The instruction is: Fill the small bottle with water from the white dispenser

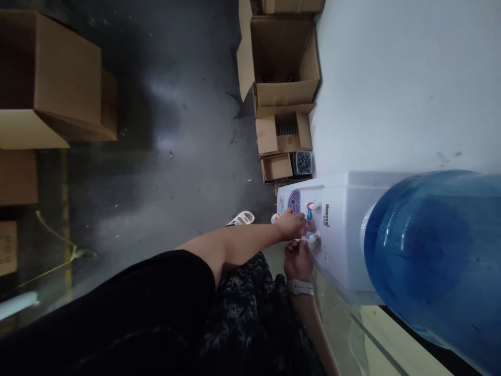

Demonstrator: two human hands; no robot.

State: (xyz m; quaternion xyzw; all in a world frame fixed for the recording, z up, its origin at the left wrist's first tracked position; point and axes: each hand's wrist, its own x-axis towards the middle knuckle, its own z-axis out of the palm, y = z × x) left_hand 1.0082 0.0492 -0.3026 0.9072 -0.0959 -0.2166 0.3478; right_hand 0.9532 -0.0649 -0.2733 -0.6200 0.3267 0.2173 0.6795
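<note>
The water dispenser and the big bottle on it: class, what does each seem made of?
The dispenser looks like white moulded plastic, smooth with a soft sheen. The bottle seems glossy blue plastic: translucent, with bright highlights; its exact type cannot be told.

The person wore a black short sleeve (117, 308) with a plain hem, and a loose black-and-grey mottled garment (242, 313) below it. A pale strap-style wristband (299, 287) with small holes circled one wrist, and a white sandal (240, 218) carried red markings
</note>
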